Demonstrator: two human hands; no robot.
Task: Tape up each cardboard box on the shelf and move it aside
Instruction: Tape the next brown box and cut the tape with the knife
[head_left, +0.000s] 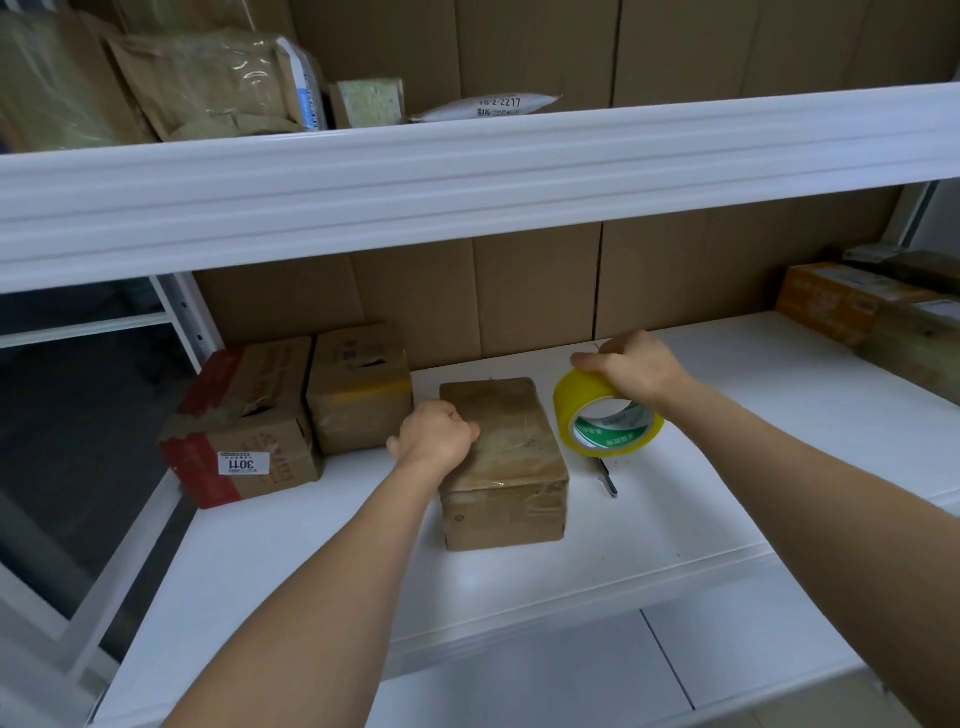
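- Two taped boxes sit side by side at the shelf's left end.
- The left hand, fingers curled, rests on the left edge of the middle cardboard box (whether it truly grips, I cannot tell).
- The right hand grips the yellow tape roll from above, just right of that box.
- More boxes lie far right.

**A parcel storeroom with white metal racking**

This looks like a stockroom or parcel depot. White steel shelving runs above both hands, lined behind with flat cardboard sheets. Left of the left hand sit taped cartons, one bearing a numbered sticker "3011". Above the hands, wrapped parcels and a labelled mailer bag fill the upper shelf.
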